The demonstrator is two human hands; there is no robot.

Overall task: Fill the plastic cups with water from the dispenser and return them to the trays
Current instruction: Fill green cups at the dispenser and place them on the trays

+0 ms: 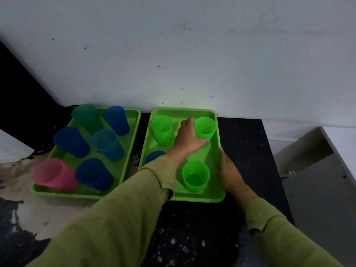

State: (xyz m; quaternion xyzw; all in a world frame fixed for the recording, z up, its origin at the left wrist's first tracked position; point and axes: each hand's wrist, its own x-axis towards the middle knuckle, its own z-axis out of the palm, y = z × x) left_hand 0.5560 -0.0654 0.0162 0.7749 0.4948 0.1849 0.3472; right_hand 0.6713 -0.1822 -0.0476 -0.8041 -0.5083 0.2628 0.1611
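Two green trays sit side by side on a dark counter against the wall. The right tray [215, 157] holds three upright green cups and a blue cup [153, 156] half hidden under my left sleeve. My left hand [187, 138] reaches across and grips the far-right green cup [205, 128] low on its side. The other green cups stand at the far left [162, 130] and near right [195, 176]. My right hand [229, 171] holds the right rim of this tray. The left tray [133, 116] carries several cups, blue, teal and one pink [53, 174]. No dispenser is in view.
The speckled black counter [248, 143] ends at the right, where a grey ledge [308, 149] drops lower. A white object [11, 147] sits at the far left edge. A pale stained patch [23, 197] covers the counter in front of the left tray.
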